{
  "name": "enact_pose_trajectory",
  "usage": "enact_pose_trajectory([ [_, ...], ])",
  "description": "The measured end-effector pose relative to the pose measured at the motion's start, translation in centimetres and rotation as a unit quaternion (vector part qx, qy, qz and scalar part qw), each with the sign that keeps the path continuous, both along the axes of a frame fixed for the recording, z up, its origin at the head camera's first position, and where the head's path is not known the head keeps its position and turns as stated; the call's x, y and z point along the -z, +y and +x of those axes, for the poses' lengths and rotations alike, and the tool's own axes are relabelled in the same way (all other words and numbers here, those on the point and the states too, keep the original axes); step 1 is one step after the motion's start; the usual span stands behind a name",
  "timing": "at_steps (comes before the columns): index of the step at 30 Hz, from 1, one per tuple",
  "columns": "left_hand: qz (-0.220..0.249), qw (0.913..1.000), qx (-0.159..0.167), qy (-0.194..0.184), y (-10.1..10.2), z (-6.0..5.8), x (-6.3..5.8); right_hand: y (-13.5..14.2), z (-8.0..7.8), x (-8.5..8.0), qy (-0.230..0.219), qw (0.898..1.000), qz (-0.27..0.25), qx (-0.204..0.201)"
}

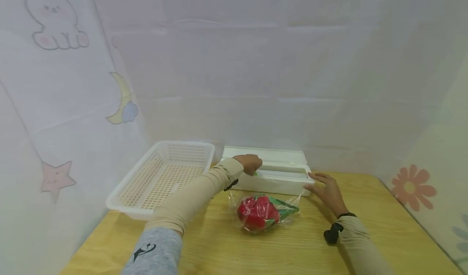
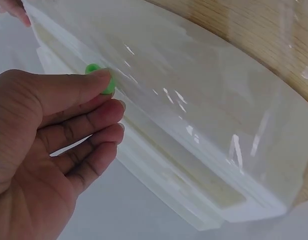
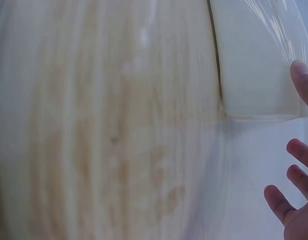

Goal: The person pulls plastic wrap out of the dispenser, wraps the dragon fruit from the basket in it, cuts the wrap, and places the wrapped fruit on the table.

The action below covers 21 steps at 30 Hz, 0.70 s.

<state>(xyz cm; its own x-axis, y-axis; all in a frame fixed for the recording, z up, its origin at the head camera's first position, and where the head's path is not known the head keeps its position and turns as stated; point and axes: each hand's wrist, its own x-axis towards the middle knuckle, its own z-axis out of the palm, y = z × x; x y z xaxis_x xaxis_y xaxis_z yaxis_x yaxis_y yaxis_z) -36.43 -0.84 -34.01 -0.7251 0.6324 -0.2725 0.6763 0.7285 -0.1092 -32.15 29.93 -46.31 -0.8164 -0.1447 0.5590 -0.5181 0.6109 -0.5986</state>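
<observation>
A long white cling film dispenser box (image 1: 272,181) stands at the back of the table, its lid (image 1: 268,155) tilted open. My left hand (image 1: 249,164) is over its top edge. Between thumb and forefinger it pinches a small green slider (image 2: 109,85), with the other fingers bent below. Against the box's right end rests my right hand (image 1: 329,189), thumb at the front corner, other fingers spread. Clear film hangs down the box front. In front of the box, a red and green object (image 1: 258,213) lies under crinkled clear film.
To the left is a white slatted plastic basket (image 1: 120,193), partly behind my left sleeve (image 1: 186,198). The wooden table (image 1: 237,254) meets a pale cloth backdrop (image 1: 234,84) behind and at both sides.
</observation>
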Motion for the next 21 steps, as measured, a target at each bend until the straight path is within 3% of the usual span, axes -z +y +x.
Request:
enact_pose_trajectory([
  [11, 0.003, 1.0000, -0.006, 0.002, -2.6, -0.6, 0.2, 1.0, -0.2, 0.1, 0.001, 1.000, -0.002, 0.010],
  [21, -0.001, 1.0000, -0.003, 0.001, -3.6, -0.8, 0.5, 1.1, -0.1, 0.4, -0.014, 1.000, 0.003, 0.009],
])
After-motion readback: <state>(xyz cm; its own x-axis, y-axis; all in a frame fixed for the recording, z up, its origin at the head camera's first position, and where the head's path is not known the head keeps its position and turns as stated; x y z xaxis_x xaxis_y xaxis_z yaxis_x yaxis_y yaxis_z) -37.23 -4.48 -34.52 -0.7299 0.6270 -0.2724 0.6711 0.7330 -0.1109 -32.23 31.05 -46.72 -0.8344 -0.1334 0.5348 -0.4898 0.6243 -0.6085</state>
